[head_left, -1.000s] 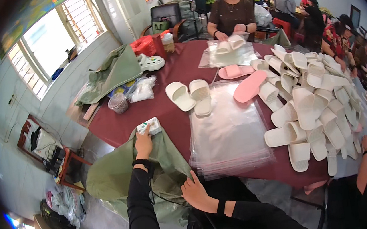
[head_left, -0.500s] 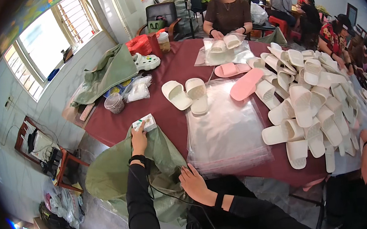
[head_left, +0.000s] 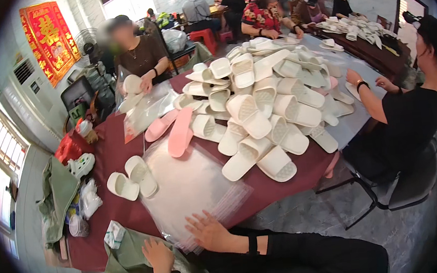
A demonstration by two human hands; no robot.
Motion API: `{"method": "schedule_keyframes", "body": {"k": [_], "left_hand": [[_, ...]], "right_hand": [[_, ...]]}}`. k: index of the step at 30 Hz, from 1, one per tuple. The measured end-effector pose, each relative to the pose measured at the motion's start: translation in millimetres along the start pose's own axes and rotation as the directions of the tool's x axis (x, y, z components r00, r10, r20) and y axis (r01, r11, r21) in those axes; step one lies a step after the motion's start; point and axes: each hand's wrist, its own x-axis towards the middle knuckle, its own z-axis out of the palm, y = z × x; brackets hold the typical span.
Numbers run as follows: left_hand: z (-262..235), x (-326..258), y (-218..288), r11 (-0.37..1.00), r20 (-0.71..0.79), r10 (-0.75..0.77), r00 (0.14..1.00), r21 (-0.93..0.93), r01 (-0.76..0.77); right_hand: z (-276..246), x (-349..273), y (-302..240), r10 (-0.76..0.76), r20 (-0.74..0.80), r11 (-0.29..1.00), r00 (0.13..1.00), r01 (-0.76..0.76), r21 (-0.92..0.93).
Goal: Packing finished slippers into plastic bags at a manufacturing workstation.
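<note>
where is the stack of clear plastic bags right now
In the head view, the stack of bags lies just left of centre on the maroon tablecloth, between a pair of white slides and the slide heap, the right hand at its near edge.

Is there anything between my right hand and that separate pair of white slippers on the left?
Nothing visible stands in the way. Only the flat stack of clear bags lies below the line from your right hand to the pair of white slippers; the pink slippers lie farther off.
</note>
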Motion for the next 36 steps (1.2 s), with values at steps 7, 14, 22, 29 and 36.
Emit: {"method": "schedule_keyframes", "body": {"k": [7, 14, 22, 29, 36], "left_hand": [[-26, -22, 127, 0.884, -0.28, 0.259, 0.925, -0.318, -0.343], [25, 7, 167, 0.836, -0.456, 0.23, 0.86, -0.36, -0.414], [38, 5, 169, 0.88, -0.437, 0.25, 0.864, -0.27, -0.391], [-17, -99, 86, 0.658, 0.089, 0.506, 0.858, -0.683, -0.317], [123, -139, -11, 0.72, 0.333, 0.491, 0.805, -0.675, -0.16]], "right_hand": [[6, -16, 53, 0.273, 0.072, 0.959, 0.959, -0.265, -0.097], [-80, 0, 108, 0.33, -0.117, 0.938, 0.937, -0.312, 0.149], [-165, 21, 209, 0.478, -0.402, 0.708, 0.781, -0.614, -0.349], [-157, 6, 251, 0.462, -0.241, 0.593, 0.854, -0.499, -0.632], [-147, 21, 261, 0.578, -0.222, 0.56, 0.785, -0.58, -0.591]]}}
